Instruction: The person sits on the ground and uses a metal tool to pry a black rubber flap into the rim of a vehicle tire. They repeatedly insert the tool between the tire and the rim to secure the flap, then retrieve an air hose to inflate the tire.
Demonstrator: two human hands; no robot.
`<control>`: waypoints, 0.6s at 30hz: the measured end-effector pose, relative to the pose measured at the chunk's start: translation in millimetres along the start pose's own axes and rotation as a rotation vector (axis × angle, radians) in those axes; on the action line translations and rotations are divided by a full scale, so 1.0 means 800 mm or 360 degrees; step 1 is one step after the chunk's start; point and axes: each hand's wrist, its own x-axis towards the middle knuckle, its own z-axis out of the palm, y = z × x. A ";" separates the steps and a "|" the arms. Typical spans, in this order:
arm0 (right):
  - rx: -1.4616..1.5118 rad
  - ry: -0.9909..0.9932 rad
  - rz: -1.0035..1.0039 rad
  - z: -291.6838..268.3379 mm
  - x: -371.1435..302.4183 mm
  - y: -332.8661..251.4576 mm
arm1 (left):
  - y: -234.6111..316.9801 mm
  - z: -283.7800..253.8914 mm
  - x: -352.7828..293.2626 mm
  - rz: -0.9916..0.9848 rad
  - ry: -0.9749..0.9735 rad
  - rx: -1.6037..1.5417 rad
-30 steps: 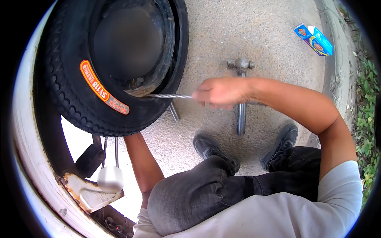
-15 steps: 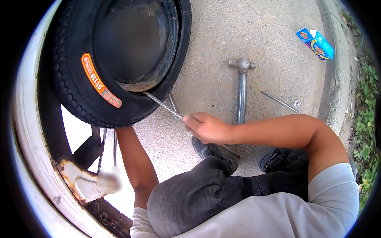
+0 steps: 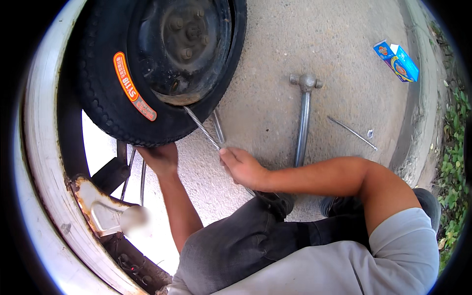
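A black tyre (image 3: 101,105) on a dark steel rim (image 3: 169,73) stands at the upper left, with an orange-red label on its sidewall. My right hand (image 3: 242,168) is closed around a ribbed metal tyre lever (image 3: 200,124). The lever's far tip sits between the rim's lower edge and the tyre bead. Under the tyre's near side, my left hand (image 3: 160,156) touches the tread, its fingers hidden behind the rubber. Another metal bar (image 3: 219,129) shows just right of the lever, its upper part behind the tyre.
A metal hammer (image 3: 303,123) lies on the pavement right of the wheel. Farther right are a thin rod (image 3: 353,132) and a blue carton (image 3: 397,61) by the kerb (image 3: 418,98). At left are a white vehicle panel (image 3: 42,162) and a rusty bracket (image 3: 93,201).
The lever has swung steeper, its held end coming nearer to me and slightly left with my right hand. More of my left hand shows below the tyre. The view has shifted slightly.
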 end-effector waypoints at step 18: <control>0.0682 -0.0430 0.0024 0.042 -0.003 -0.022 | 0.016 0.073 -0.026 0.0830 0.0622 0.1587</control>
